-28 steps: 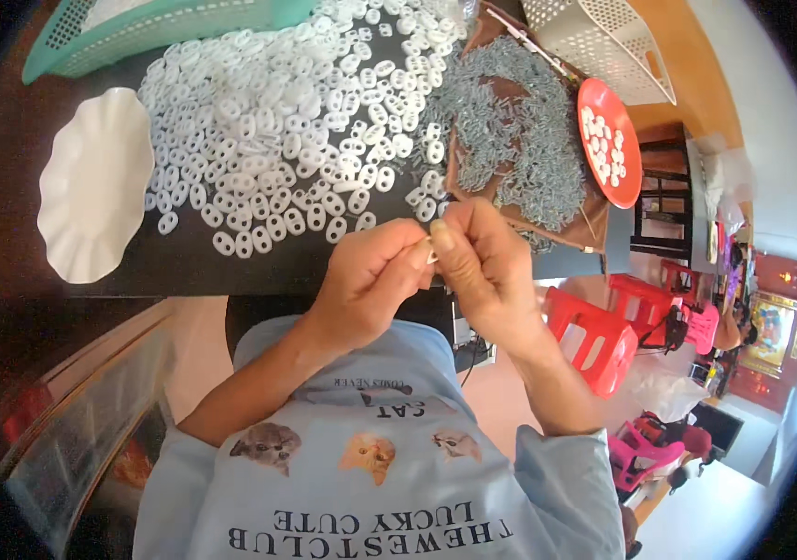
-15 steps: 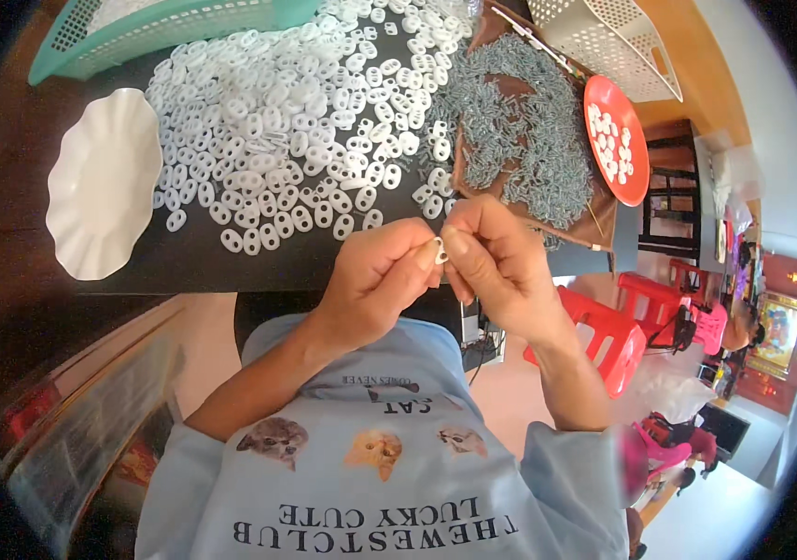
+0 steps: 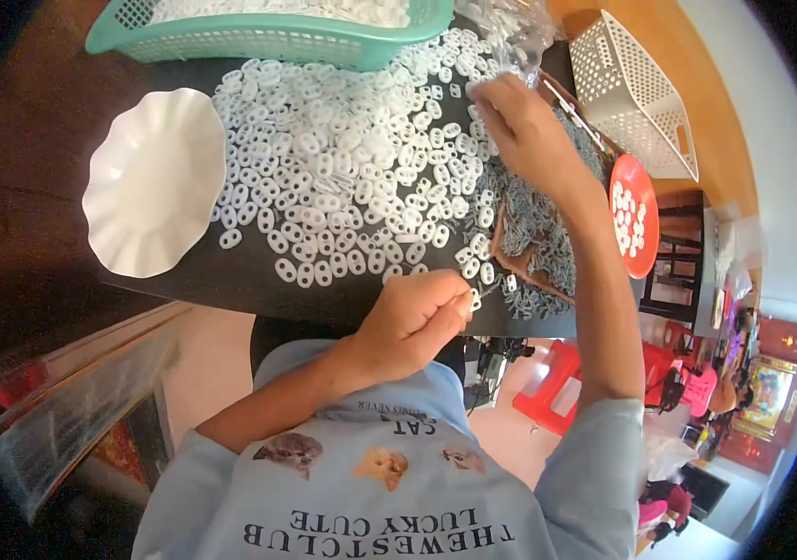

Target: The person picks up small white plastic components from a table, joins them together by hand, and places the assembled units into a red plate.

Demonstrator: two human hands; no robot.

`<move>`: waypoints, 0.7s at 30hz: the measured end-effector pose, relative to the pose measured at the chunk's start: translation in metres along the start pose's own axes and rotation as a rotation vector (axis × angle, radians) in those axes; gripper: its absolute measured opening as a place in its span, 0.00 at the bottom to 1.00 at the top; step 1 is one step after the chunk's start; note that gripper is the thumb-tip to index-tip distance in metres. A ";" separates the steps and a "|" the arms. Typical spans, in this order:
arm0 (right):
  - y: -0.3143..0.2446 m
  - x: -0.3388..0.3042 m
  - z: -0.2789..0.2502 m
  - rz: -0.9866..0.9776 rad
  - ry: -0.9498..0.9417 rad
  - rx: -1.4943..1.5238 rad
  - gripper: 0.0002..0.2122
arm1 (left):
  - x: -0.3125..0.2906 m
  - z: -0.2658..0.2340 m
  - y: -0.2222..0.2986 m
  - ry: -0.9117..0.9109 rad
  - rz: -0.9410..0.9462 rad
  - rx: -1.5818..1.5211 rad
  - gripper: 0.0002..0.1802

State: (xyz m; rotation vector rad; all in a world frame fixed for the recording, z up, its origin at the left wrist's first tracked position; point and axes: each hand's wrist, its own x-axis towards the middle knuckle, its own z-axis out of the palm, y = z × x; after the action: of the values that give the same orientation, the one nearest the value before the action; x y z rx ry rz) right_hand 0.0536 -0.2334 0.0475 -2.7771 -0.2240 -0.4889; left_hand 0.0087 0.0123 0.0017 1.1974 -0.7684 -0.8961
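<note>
The left hand (image 3: 414, 322) is closed, its fingers bent inward and the thumb pressed against the forefinger. Pinched at their tips is a small white piece (image 3: 475, 300), most of it hidden by the grip; the part with a hole in it sticks out to the right of the fingertips, above the front edge of the worktop (image 3: 258, 287).

The right hand (image 3: 534, 135) is well apart from that piece, farther forward and to its right. Its fingers are partly curled and point leftward, over the right border of the heap of loose white pieces (image 3: 314, 187). Whether they hold or touch anything cannot be told, since the back of the hand faces up and hides the tips.

A few loose pieces lie just beyond the left fingers, and the heap spreads from there forward and leftward. Small grey parts (image 3: 538, 219) lie nearer the person than the right fingers, partly under the right forearm, on a brown cloth (image 3: 538, 280). To the right of the right hand are a red plate (image 3: 635, 170) bearing white pieces and a perforated white basket (image 3: 636, 98). A clear plastic bag (image 3: 515, 28) lies just beyond the right fingers; a green basket (image 3: 258, 42) stands farther left. A scalloped white dish (image 3: 156, 187) sits well left of both hands.
</note>
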 end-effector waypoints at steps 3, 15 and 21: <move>0.019 0.024 0.015 0.041 -0.124 -0.179 0.08 | 0.005 0.001 -0.007 0.056 0.223 0.129 0.09; 0.028 0.016 -0.011 0.163 -0.261 -0.078 0.08 | 0.007 -0.005 -0.002 0.023 0.185 0.137 0.07; 0.018 0.022 0.003 0.218 -0.312 -0.195 0.09 | 0.007 -0.005 -0.005 0.012 0.189 0.115 0.07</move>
State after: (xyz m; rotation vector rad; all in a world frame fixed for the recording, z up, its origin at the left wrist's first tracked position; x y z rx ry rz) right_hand 0.0788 -0.2471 0.0474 -3.0111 0.0626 -0.0221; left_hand 0.0157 0.0079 -0.0036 1.2067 -0.9167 -0.6958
